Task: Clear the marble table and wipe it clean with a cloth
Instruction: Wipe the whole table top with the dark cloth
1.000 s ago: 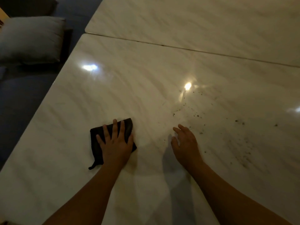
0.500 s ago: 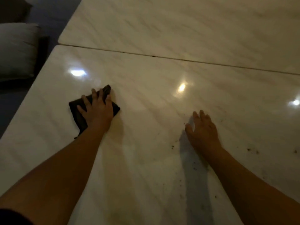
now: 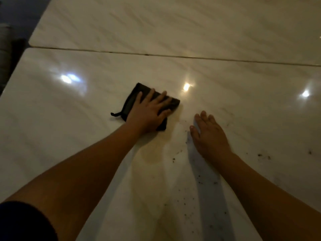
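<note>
Since the earlier frame the left hand (image 3: 149, 115) has slid the cloth (image 3: 139, 94) rightward, from near the table's left edge toward the middle; the right hand (image 3: 210, 134) has barely shifted. Cloth now lies just left of the right hand, not touching it.

Left hand: fingers (image 3: 162, 96) spread flat, pressing down on the cloth, palm on top, not gripping it. Right hand: fingers together and extended, flat on the table (image 3: 69, 136), holding nothing.

Cloth: one, dark, folded, a small loop or tag sticking out at its left edge.

Table: glossy pale marble with faint grey veins. A seam (image 3: 173, 55) runs across, splitting the near slab from a second slab (image 3: 173, 23) behind. Three bright light reflections on the near slab. Dark crumbs (image 3: 199, 181) scattered near and below the right hand, more at right (image 3: 264, 155); too many and too small to count. A faint yellowish damp-looking patch sits between the forearms.

Room: dim. Dark floor at upper left, a grey cushion edge (image 3: 3, 42) at far left. Dark sleeve (image 3: 22, 223) at bottom left.
</note>
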